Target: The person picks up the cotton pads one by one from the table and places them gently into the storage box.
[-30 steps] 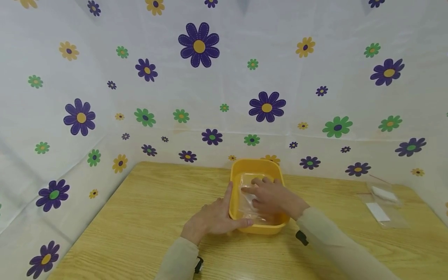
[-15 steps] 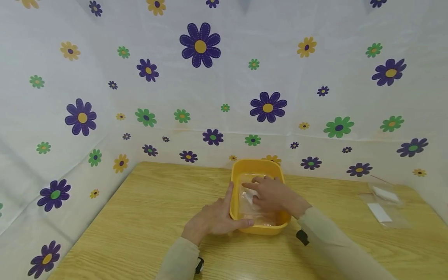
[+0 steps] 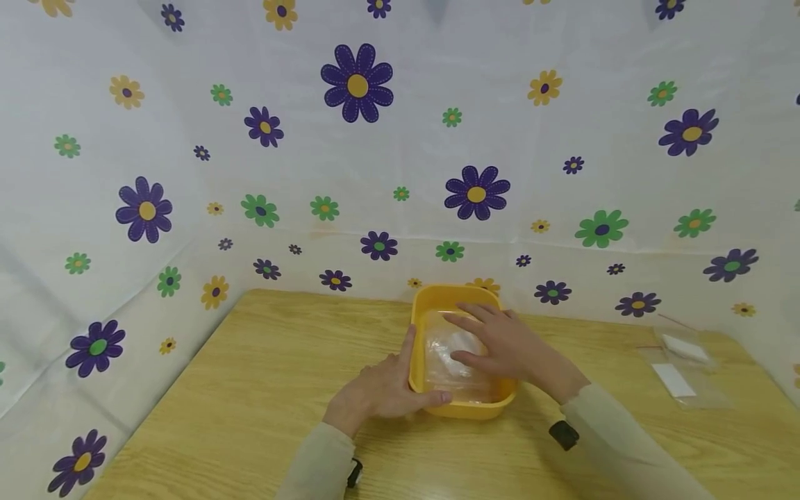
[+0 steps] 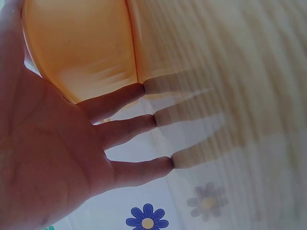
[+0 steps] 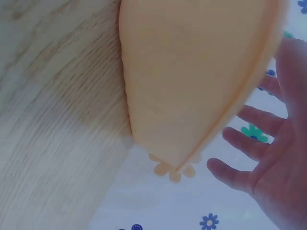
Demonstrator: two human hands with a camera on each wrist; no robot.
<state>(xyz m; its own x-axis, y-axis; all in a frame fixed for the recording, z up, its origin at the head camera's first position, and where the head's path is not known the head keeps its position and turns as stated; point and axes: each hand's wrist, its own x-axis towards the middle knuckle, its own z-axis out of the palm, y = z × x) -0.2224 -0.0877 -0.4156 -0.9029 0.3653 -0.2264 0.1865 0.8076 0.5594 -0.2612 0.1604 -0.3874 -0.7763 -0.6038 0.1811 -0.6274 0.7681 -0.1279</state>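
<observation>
A yellow plastic basin [image 3: 465,411] stands on the table, with crinkled clear plastic wrapping [image 3: 446,371] lying inside. My left hand [image 3: 384,392] steadies its near left corner, thumb across the front rim and another finger along the left wall. In the left wrist view the left hand's fingers [image 4: 139,173] are straight, their tips down on the tabletop. Over the basin's right side hovers my right hand [image 3: 506,344], fingers spread and holding nothing. The right wrist view shows that right hand [image 5: 268,153] above the rim, apart from the basin wall [image 5: 187,72].
Two clear plastic bags with white labels [image 3: 673,380] lie at the right of the wooden table [image 3: 269,361]. Directly behind the basin hangs a white flowered cloth [image 3: 400,139], which also runs along the left side.
My right hand has lifted from the plastic wrapping and drawn back to the right, its fingers spreading. The left hand and the basin have stayed in place.
</observation>
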